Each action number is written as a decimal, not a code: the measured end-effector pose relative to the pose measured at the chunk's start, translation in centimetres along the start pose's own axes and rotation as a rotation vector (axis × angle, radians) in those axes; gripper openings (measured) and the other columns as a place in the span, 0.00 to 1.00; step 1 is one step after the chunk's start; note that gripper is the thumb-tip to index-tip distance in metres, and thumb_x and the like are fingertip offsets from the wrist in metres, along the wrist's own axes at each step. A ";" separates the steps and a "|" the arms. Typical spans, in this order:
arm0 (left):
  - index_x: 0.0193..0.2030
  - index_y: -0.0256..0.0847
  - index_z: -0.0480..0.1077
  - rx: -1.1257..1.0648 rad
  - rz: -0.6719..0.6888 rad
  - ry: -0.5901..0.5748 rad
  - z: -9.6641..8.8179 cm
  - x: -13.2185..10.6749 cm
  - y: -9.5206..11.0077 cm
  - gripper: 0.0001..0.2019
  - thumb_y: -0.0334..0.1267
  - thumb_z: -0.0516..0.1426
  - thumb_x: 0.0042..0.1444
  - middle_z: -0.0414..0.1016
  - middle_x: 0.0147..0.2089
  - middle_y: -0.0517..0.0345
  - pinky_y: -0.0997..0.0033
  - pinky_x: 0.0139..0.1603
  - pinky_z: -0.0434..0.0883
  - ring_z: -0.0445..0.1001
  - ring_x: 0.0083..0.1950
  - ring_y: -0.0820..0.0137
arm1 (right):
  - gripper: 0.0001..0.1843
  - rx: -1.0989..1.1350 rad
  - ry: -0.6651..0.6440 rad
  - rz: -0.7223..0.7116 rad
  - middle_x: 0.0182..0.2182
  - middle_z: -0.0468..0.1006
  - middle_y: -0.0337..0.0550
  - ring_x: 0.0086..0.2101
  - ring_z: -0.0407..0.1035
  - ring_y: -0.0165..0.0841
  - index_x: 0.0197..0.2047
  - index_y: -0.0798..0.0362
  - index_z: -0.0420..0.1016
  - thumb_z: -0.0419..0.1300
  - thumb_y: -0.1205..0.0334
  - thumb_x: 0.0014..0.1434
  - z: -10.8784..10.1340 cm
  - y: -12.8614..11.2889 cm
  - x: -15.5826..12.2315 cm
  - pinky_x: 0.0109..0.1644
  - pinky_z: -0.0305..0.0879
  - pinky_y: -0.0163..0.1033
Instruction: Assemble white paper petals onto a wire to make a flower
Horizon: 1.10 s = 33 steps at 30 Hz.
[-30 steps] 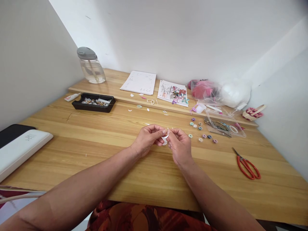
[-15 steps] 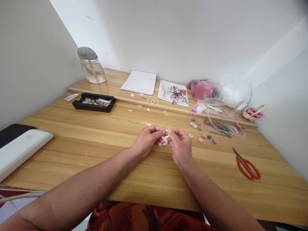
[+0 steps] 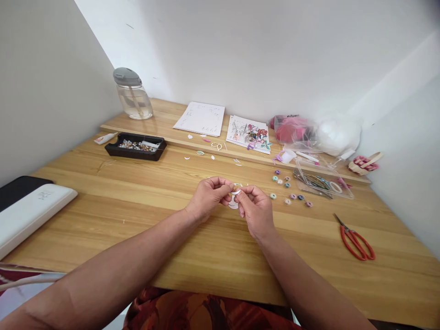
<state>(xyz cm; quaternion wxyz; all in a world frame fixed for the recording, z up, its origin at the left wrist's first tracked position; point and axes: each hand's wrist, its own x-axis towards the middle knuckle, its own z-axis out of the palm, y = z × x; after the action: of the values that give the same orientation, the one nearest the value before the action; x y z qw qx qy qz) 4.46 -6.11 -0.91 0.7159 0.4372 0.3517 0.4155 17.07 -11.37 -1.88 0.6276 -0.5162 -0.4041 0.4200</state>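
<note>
Between the fingertips of both hands is a small curved white strip, perhaps paper. My left hand is closed, pinching the strip's left end with thumb and forefinger. The other end sits in a pinch of my right hand, its remaining fingers curled. Just under the fingertips a rounded white cut-out shows, partly hidden by the hands; I cannot tell whether it is joined to the strip. Beyond the hands lie several small cut shapes, among them a green-edged leaf shape and a pale outline piece.
To the right are several thread bobbins, a see-through tool box and red-handled scissors. A black bead tray and a water bottle stand at left. Paper sheets rest on the raised ledge.
The hands stay together, with the strip now showing more fully between the fingertips. My right hand's fingers have shifted slightly down. The whole view has moved a little.
</note>
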 end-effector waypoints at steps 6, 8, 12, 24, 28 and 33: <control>0.30 0.34 0.70 0.123 0.044 0.017 -0.5 0.3 0.3 0.13 0.42 0.65 0.47 0.72 0.22 0.60 0.80 0.23 0.66 0.68 0.21 0.79 | 0.05 -0.384 -0.018 -0.197 0.22 0.73 0.36 0.21 0.63 0.26 0.31 0.53 0.72 0.61 0.61 0.57 -0.3 -0.4 -0.6 0.26 0.60 0.32; 0.29 0.34 0.70 0.180 0.065 -0.006 -0.8 0.5 0.4 0.13 0.42 0.65 0.48 0.72 0.22 0.60 0.79 0.23 0.66 0.68 0.21 0.78 | 0.04 -0.542 -0.028 -0.327 0.22 0.72 0.35 0.21 0.62 0.26 0.31 0.52 0.73 0.60 0.64 0.58 -0.6 -0.7 -0.8 0.25 0.58 0.33; 0.30 0.34 0.70 0.277 0.047 -0.047 -1.2 0.6 0.9 0.11 0.41 0.64 0.48 0.71 0.21 0.61 0.79 0.22 0.66 0.67 0.21 0.78 | 0.04 -0.776 -0.050 -0.618 0.27 0.74 0.39 0.26 0.64 0.28 0.34 0.52 0.75 0.58 0.68 0.58 -1.3 -1.5 -0.6 0.30 0.61 0.35; 0.30 0.33 0.73 0.395 -0.105 -0.241 -1.8 0.5 1.6 0.08 0.36 0.63 0.48 0.73 0.23 0.59 0.80 0.22 0.68 0.69 0.23 0.78 | 0.04 -0.631 -0.133 -0.489 0.28 0.75 0.39 0.26 0.64 0.28 0.36 0.52 0.77 0.61 0.63 0.59 -2.9 -2.0 0.8 0.30 0.60 0.35; 0.31 0.33 0.74 0.394 -0.135 -0.291 -1.8 0.5 1.7 0.08 0.37 0.64 0.48 0.73 0.25 0.59 0.80 0.22 0.69 0.69 0.23 0.78 | 0.05 -0.448 -0.158 -0.305 0.27 0.77 0.39 0.27 0.67 0.29 0.34 0.52 0.77 0.64 0.60 0.56 -3.0 -1.6 1.4 0.31 0.63 0.35; 0.31 0.34 0.74 0.351 -0.162 -0.324 -1.8 0.5 1.8 0.09 0.38 0.65 0.47 0.73 0.26 0.59 0.81 0.22 0.69 0.70 0.24 0.78 | 0.07 -0.313 -0.167 -0.161 0.26 0.78 0.39 0.27 0.69 0.30 0.32 0.53 0.78 0.66 0.58 0.52 -2.8 -1.2 1.8 0.31 0.65 0.35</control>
<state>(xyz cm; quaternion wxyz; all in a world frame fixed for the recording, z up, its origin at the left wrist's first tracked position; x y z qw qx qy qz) 2.57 -4.59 0.00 0.7071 0.5861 0.3329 0.2137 20.42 -10.70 -0.94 0.5355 -0.5369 -0.5551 0.3419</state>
